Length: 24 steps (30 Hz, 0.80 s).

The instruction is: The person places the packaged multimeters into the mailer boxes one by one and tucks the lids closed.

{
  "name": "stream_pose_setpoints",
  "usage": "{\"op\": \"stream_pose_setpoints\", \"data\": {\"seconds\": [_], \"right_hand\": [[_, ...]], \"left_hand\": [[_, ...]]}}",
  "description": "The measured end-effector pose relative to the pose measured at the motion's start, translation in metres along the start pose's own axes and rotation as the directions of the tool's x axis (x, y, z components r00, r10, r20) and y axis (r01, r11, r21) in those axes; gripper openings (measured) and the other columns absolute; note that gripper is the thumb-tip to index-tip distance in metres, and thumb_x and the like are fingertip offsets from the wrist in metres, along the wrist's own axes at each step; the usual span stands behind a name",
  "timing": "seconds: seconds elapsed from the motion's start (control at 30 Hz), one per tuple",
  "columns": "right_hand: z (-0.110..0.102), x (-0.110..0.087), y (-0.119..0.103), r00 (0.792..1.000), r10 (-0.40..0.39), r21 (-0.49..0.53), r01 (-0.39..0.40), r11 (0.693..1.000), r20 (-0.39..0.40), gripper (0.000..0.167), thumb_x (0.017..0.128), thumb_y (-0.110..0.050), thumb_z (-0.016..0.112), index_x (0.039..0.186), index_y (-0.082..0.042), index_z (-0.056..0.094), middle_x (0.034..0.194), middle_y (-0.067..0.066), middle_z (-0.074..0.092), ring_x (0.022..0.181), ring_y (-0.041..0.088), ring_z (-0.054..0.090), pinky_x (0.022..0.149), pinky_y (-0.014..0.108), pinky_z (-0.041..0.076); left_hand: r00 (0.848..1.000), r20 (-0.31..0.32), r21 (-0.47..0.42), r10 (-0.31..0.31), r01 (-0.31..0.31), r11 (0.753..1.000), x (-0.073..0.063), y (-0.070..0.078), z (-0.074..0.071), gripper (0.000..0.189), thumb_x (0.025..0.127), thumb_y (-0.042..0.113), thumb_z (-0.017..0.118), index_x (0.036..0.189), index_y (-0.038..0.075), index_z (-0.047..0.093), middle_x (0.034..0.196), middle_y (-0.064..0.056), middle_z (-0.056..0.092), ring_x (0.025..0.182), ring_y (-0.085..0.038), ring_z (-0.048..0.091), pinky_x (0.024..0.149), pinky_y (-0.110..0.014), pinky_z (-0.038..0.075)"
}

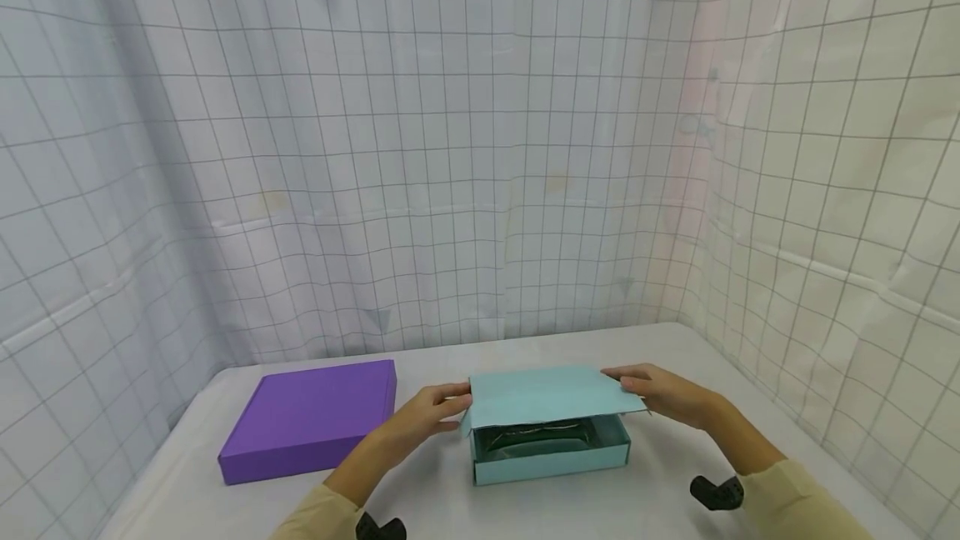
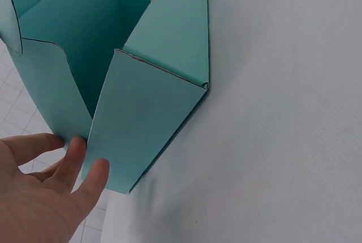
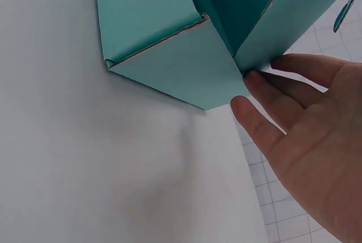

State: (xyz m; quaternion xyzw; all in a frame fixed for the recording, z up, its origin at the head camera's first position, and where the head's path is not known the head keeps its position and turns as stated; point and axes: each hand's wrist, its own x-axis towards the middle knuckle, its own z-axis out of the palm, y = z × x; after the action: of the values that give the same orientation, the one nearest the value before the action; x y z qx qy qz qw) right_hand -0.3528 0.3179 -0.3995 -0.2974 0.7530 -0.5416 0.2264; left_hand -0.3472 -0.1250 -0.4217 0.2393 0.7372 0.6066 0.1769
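Note:
A light teal cardboard box (image 1: 551,472) stands at the middle of the table with its lid (image 1: 551,395) partly raised, leaving a gap at the front. Inside, a dark shiny wrapped item (image 1: 536,435) shows under the lid. At the box's left side, my left hand (image 1: 423,419) has its fingers spread and fingertips at the lid's side flap (image 2: 48,76). On the opposite side, my right hand (image 1: 663,390) reaches to the lid's right edge. Its fingertips touch the rear corner, where flap (image 3: 283,22) and side wall (image 3: 181,65) meet. Neither hand curls round anything.
A closed purple box (image 1: 315,415) lies on the white table (image 1: 442,515), left of the teal one. White grid-patterned curtains (image 1: 450,148) hang behind the table and along both sides. Each wrist carries a black device (image 1: 716,492) near the sleeve.

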Motion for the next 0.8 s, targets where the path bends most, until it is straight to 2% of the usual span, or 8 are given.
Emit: {"op": "stream_pose_setpoints", "data": {"seconds": [0.13, 0.33, 0.4, 0.6, 0.8], "right_hand": [[0.005, 0.0, -0.001, 0.999, 0.005, -0.031, -0.006, 1.0, -0.04, 0.063, 0.114, -0.03, 0.034, 0.156, 0.016, 0.023, 0.163, 0.029, 0.025, 0.151, 0.047, 0.014, 0.119, 0.065, 0.016], [0.009, 0.001, 0.001, 0.995, 0.05, -0.04, -0.054, 0.998, -0.084, 0.063, 0.114, -0.03, 0.037, 0.155, 0.015, 0.025, 0.165, 0.032, 0.014, 0.151, 0.051, 0.001, 0.115, 0.072, 0.006], [0.009, 0.0, 0.002, 0.994, 0.065, -0.043, -0.069, 0.997, -0.093, 0.064, 0.113, -0.03, 0.039, 0.156, 0.015, 0.025, 0.165, 0.033, 0.012, 0.151, 0.051, 0.001, 0.115, 0.072, 0.007], [0.011, 0.001, 0.004, 0.994, 0.066, -0.052, -0.071, 0.996, -0.089, 0.066, 0.111, -0.029, 0.045, 0.156, 0.014, 0.024, 0.164, 0.032, 0.018, 0.151, 0.049, 0.013, 0.118, 0.061, 0.023], [0.013, 0.0, 0.003, 0.995, 0.053, -0.076, -0.059, 0.995, -0.085, 0.065, 0.111, -0.028, 0.045, 0.157, 0.013, 0.025, 0.164, 0.03, 0.021, 0.151, 0.048, 0.018, 0.118, 0.058, 0.026]], "left_hand": [[1.0, -0.003, -0.015, 0.001, -0.001, 1.0, -0.001, -0.002, 0.001, 0.074, 0.108, 0.039, 0.056, 0.154, -0.013, 0.032, 0.161, -0.03, 0.029, 0.147, -0.044, 0.03, 0.112, -0.051, 0.04], [1.0, -0.016, -0.008, 0.003, -0.003, 1.0, -0.003, -0.001, 0.004, 0.072, 0.108, 0.037, 0.057, 0.154, -0.014, 0.033, 0.159, -0.031, 0.032, 0.145, -0.045, 0.035, 0.111, -0.051, 0.042], [1.0, -0.017, -0.006, 0.001, -0.001, 1.0, -0.004, 0.0, 0.005, 0.072, 0.108, 0.035, 0.057, 0.153, -0.014, 0.033, 0.158, -0.031, 0.034, 0.143, -0.044, 0.038, 0.11, -0.051, 0.043], [1.0, -0.024, 0.001, 0.001, -0.001, 1.0, -0.004, -0.001, 0.006, 0.072, 0.106, 0.033, 0.062, 0.152, -0.015, 0.035, 0.154, -0.029, 0.041, 0.139, -0.041, 0.045, 0.108, -0.049, 0.045], [1.0, -0.03, 0.014, -0.001, 0.001, 1.0, -0.005, -0.003, 0.005, 0.072, 0.104, 0.032, 0.065, 0.152, -0.013, 0.037, 0.147, -0.025, 0.05, 0.133, -0.038, 0.052, 0.106, -0.049, 0.047]]}}
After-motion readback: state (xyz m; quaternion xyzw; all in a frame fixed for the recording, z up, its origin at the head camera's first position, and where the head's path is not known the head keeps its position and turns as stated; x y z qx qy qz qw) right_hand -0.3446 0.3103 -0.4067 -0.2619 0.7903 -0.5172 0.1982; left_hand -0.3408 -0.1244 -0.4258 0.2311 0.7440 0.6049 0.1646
